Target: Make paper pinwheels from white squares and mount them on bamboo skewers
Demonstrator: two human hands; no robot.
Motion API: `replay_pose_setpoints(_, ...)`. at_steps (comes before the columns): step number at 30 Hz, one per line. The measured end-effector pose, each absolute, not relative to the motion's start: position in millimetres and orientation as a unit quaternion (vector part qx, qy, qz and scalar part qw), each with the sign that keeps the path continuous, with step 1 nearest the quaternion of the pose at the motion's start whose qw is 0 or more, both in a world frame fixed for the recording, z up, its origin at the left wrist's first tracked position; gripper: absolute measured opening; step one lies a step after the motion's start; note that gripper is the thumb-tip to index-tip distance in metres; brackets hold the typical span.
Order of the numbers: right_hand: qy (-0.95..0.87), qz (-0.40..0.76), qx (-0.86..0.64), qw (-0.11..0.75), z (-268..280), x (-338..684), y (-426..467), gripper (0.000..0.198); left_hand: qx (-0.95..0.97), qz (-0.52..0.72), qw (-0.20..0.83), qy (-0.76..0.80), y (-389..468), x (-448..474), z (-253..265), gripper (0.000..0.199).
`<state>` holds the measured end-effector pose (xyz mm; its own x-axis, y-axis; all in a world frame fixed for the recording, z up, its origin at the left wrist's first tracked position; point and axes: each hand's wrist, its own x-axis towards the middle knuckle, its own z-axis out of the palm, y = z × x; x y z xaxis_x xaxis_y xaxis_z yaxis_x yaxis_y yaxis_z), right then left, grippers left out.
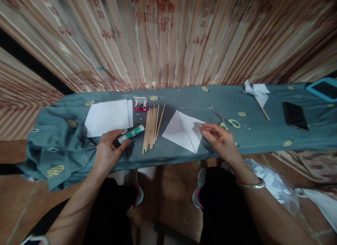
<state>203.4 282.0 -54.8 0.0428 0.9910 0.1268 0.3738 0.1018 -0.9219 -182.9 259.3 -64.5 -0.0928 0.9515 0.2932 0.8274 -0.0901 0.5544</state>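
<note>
My left hand point(112, 148) has its thumb and fingers round the lower end of a green and white glue stick point(133, 132), just above the cloth. To the right lies a white square of paper point(191, 129), cut along its diagonals from the corners towards the middle. The fingertips of my right hand point(219, 137) pinch that paper's right corner. Between the glue stick and the paper is a loose bundle of thin wooden sticks point(150, 129). Scissors with pale green handles point(233, 123) lie half open beyond my right hand.
A stack of white paper point(107, 116) lies at the left. Behind the sticks stands a small red box of metal pins point(140, 105), some scattered nearby. To the right are a paper pinwheel on a stick point(259, 94), a black phone point(295, 115) and a blue-framed device point(323, 89). A curtain point(168, 41) hangs behind.
</note>
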Motion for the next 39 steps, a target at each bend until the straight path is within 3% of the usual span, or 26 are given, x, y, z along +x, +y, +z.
replay_pose_setpoints(5,-0.761,0.203,-0.523,0.324,-52.4,212.8,268.3,0.033,0.770,0.335,-0.047,0.541,252.2,-141.9,-41.3,0.026)
replay_pose_setpoints(7,-0.785,0.208,-0.496,0.307,-53.5,212.1,264.7,0.040,0.834,0.318,-0.011,0.452,251.7,-108.5,-42.6,0.019)
replay_pose_setpoints(10,-0.798,0.229,-0.476,0.290,-58.5,208.9,262.4,0.046,0.882,0.278,0.060,0.375,256.8,-60.1,-53.5,0.025)
replay_pose_setpoints(17,-0.810,0.235,-0.466,0.267,-67.4,208.0,264.6,0.043,0.895,0.226,0.131,0.362,280.9,-19.1,-66.9,0.029)
replay_pose_setpoints(26,-0.813,0.268,-0.465,0.226,-56.1,213.3,274.2,0.044,0.892,0.258,0.130,0.347,288.9,-22.0,-75.7,0.021)
replay_pose_setpoints(31,-0.816,0.294,-0.464,0.182,-51.3,217.2,279.5,0.057,0.882,0.280,0.151,0.347,289.9,-24.5,-77.0,0.017)
replay_pose_setpoints(35,-0.801,0.292,-0.484,0.197,-51.3,213.1,281.1,0.041,0.859,0.293,0.199,0.369,291.2,-22.3,-74.8,0.014)
replay_pose_setpoints(39,-0.758,0.299,-0.515,0.268,-55.1,204.6,283.2,0.022,0.842,0.296,0.234,0.386,291.7,-19.0,-71.7,0.014)
